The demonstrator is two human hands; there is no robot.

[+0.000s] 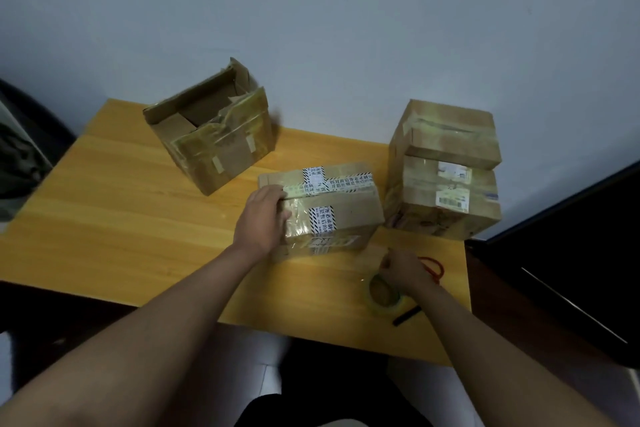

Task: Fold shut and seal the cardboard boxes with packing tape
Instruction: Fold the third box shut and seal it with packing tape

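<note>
A closed cardboard box (341, 210) with printed black-and-white tape lies in the middle of the wooden table (104, 204). My left hand (263, 218) grips its left end, fingers curled over the top edge. My right hand (403, 269) holds a roll of clear packing tape (382, 293) near the table's front right, fingers curled at the roll's top. An open box (214, 135) with raised flaps stands at the back left. Two taped boxes are stacked at the back right, the smaller (450, 135) on the larger (446, 201).
Red-handled scissors (433, 267) lie just behind my right hand. A black pen-like stick (406, 315) sits at the table's front edge. A dark cabinet (571, 253) stands to the right, a dark chair (31, 135) to the left, a wall behind.
</note>
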